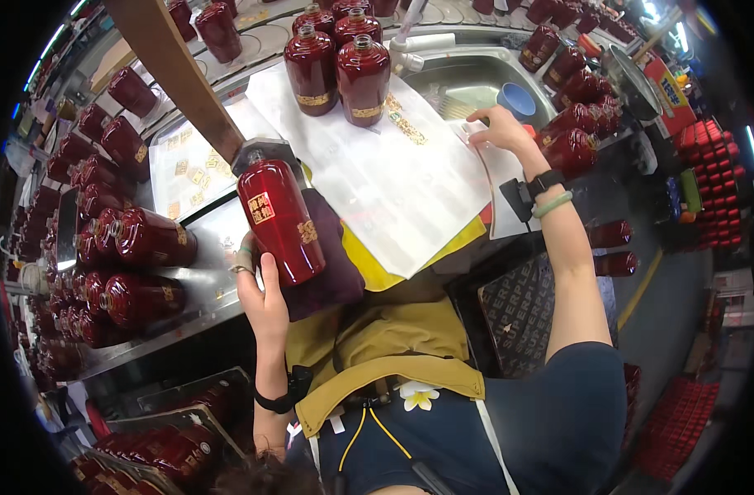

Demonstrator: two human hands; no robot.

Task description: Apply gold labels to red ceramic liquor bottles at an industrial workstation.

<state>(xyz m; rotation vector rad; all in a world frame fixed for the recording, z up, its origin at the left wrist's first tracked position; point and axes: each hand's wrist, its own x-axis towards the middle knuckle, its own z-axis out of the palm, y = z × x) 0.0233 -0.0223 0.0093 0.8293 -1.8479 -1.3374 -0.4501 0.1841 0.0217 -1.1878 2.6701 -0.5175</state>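
My left hand holds a dark red glass bottle from its left side, thumb along the glass and fingers partly hidden beneath it. Gold decals show on the bottle's front and side. Its neck end rests at a dark angular block on a wooden bar, and a dark purple cloth lies beside and under its base. To the right, my right hand hovers by the sink's near edge, with thumb and fingers curved and apart, close to the white sheet. Small gold decals lie on that sheet.
Several red bottles stand at the sheet's far end. A metal sink with a blue cup lies beyond my right hand. More bottles crowd the left, near a decal sheet. A yellow cloth hangs at the front edge.
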